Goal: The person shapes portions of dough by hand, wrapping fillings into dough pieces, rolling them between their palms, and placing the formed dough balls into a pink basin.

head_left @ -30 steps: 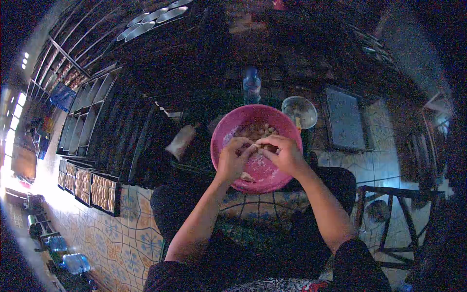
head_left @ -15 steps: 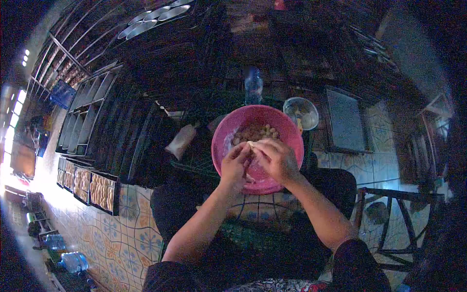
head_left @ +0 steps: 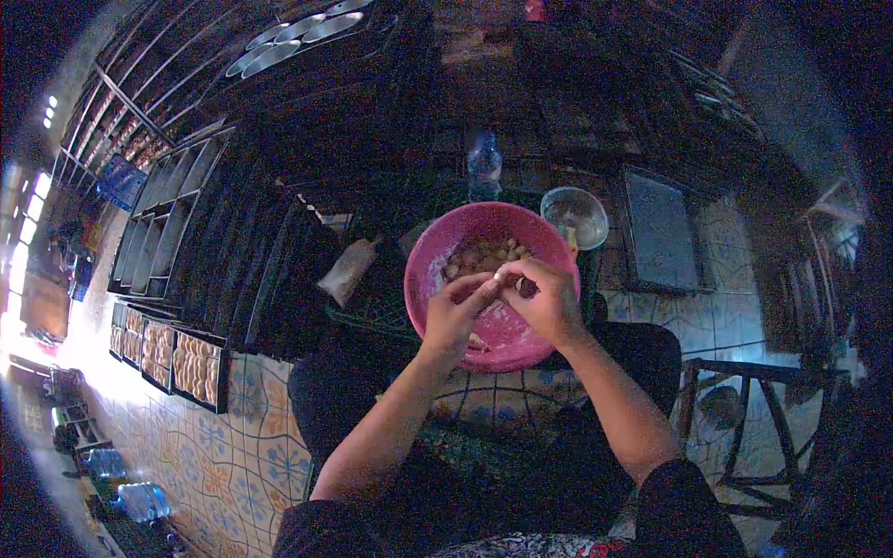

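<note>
A pink plastic basin (head_left: 431, 223) stands in front of me, with several small brownish-tan balls (head_left: 479, 259) heaped towards its far side. White powder and pale scraps cling to its inner wall and bottom. Over the basin my two hands meet at the fingertips. My left hand (head_left: 453, 316) is closed in a pinch, its thumb and forefinger pointing right. My right hand (head_left: 549, 305) pinches from the other side, fingers curled. Between the fingertips shows a small pale lump (head_left: 499, 276) that looks like dough; most of it is hidden.
Behind the basin stand a clear bottle (head_left: 484, 167) and a whitish bucket (head_left: 575, 216). A filled plastic bag (head_left: 348, 272) lies to the left. Metal trays (head_left: 662, 228) sit at right, trays of shaped dough (head_left: 197, 365) at left. A dark metal frame (head_left: 763, 372) stands at lower right.
Both hands have shifted slightly right over the basin, with the pale lump at their fingertips. My right hand's fingers have curled, opening a gap behind its thumb.
</note>
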{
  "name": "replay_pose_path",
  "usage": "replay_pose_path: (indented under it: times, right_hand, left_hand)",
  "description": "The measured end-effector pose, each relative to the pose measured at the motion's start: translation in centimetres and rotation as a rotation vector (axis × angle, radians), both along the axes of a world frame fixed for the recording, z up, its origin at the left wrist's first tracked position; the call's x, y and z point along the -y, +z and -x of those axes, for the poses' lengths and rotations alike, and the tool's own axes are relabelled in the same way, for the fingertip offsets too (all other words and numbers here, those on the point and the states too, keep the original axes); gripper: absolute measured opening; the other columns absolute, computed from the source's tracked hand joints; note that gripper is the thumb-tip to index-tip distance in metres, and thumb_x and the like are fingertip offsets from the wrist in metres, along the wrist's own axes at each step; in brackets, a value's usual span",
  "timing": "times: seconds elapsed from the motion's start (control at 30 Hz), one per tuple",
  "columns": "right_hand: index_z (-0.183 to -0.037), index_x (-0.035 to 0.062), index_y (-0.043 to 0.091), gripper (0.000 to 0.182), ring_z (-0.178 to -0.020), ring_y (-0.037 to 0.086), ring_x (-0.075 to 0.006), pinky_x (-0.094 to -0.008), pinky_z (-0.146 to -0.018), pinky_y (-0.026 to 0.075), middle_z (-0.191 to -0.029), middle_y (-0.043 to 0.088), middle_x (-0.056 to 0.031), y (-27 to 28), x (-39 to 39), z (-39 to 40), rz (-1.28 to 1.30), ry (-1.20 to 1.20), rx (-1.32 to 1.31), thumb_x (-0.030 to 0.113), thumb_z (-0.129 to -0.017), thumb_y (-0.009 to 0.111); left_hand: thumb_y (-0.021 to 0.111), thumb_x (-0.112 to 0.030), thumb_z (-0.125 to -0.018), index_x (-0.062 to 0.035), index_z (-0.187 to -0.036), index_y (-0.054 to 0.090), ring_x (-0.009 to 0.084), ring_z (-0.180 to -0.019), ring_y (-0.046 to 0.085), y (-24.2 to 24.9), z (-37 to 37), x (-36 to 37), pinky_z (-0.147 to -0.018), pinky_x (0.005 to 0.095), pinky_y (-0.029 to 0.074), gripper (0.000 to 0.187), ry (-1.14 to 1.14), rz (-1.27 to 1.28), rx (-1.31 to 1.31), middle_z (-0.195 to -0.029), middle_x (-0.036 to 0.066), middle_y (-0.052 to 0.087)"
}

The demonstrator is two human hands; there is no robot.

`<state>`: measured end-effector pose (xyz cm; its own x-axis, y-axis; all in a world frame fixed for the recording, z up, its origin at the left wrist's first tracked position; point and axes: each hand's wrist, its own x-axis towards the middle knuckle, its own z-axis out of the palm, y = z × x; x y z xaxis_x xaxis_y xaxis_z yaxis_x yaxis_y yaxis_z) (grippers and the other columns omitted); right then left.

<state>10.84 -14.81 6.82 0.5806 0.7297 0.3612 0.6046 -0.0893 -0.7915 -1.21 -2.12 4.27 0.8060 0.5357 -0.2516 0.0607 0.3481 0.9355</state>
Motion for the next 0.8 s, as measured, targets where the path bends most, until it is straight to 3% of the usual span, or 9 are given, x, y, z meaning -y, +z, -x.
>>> replay_pose_path:
  times: [0.07,0.13,0.37,0.43,0.53,0.67,0.73,0.8]
  right_hand:
    - [-0.101,0.0090,0.069,0.025,-0.097,0.069,-0.0278,-0.0372,-0.086,0.053,-0.098,0.072,-0.0092,0.0,0.0,-0.2,0.027,0.015,0.058,0.011,-0.078,0.079]
    - [-0.100,0.0094,0.068,0.027,-0.094,0.068,-0.0295,-0.0390,-0.084,0.053,-0.096,0.070,-0.0089,0.1,0.0,-0.2,0.031,0.050,0.161,0.012,-0.075,0.080]
    - [-0.094,0.0102,0.069,0.023,-0.087,0.067,-0.0279,-0.0400,-0.077,0.054,-0.090,0.066,-0.0071,-0.4,0.0,-0.2,-0.026,0.060,0.369,0.018,-0.076,0.082]
    - [-0.094,0.0103,0.070,0.022,-0.083,0.067,-0.0287,-0.0406,-0.073,0.055,-0.088,0.066,-0.0070,-0.1,0.2,0.0,0.017,0.148,0.338,0.023,-0.079,0.080]
    - [-0.094,0.0089,0.070,0.022,-0.079,0.067,-0.0291,-0.0416,-0.069,0.055,-0.087,0.065,-0.0071,-0.2,0.1,0.0,0.039,0.130,0.365,0.027,-0.082,0.076]
    - [-0.093,0.0079,0.070,0.022,-0.078,0.067,-0.0285,-0.0422,-0.068,0.054,-0.087,0.065,-0.0069,-0.4,0.4,-1.0,0.095,0.100,0.452,0.027,-0.084,0.074]
    - [-0.091,0.0079,0.070,0.021,-0.079,0.067,-0.0282,-0.0425,-0.068,0.054,-0.087,0.065,-0.0070,-1.0,0.4,-1.3,0.116,0.186,0.560,0.027,-0.084,0.074]
    - [-0.092,0.0072,0.071,0.023,-0.079,0.067,-0.0275,-0.0410,-0.069,0.055,-0.088,0.066,-0.0065,-1.2,0.3,-1.1,0.125,0.172,0.557,0.026,-0.081,0.077]
  left_hand:
    - [0.069,-0.033,-0.096,-0.0051,-0.121,0.068,0.0161,-0.079,0.070,0.0,0.0,-0.3,-0.038,0.0285,0.056,0.038,-0.003,-0.009,-0.035,-0.109,0.008,0.071]
    - [0.067,-0.019,-0.098,-0.0026,-0.120,0.068,0.0164,-0.101,0.066,-0.5,-0.1,-0.6,-0.090,0.0312,0.053,0.028,0.000,0.110,-0.056,-0.111,0.006,0.071]
    - [0.065,-0.020,-0.099,-0.0032,-0.119,0.068,0.0155,-0.096,0.066,-0.9,0.0,-0.5,-0.087,0.0319,0.054,0.026,0.035,0.075,-0.102,-0.108,0.007,0.071]
    - [0.067,-0.026,-0.097,-0.0052,-0.117,0.066,0.0097,-0.078,0.059,-1.9,0.0,-0.6,-0.041,0.0317,0.059,0.029,-0.018,0.081,-0.038,-0.096,0.002,0.065]
    - [0.067,-0.027,-0.097,-0.0055,-0.117,0.066,0.0108,-0.079,0.061,-2.8,0.3,-1.0,-0.041,0.0316,0.058,0.029,-0.011,0.027,0.007,-0.099,0.003,0.066]
    - [0.070,-0.023,-0.095,-0.0055,-0.116,0.063,0.0125,-0.079,0.064,0.8,0.2,-0.4,-0.040,0.0313,0.058,0.028,0.067,-0.002,-0.024,-0.101,0.004,0.067]
    - [0.073,-0.019,-0.093,-0.0057,-0.113,0.060,0.0146,-0.079,0.066,0.3,-0.1,-0.6,-0.039,0.0329,0.059,0.027,-0.020,-0.203,-0.001,-0.098,0.003,0.066]
    - [0.073,-0.017,-0.092,-0.0057,-0.112,0.059,0.0152,-0.079,0.067,0.7,0.2,-0.8,-0.040,0.0339,0.059,0.027,-0.005,-0.089,-0.051,-0.094,0.003,0.065]
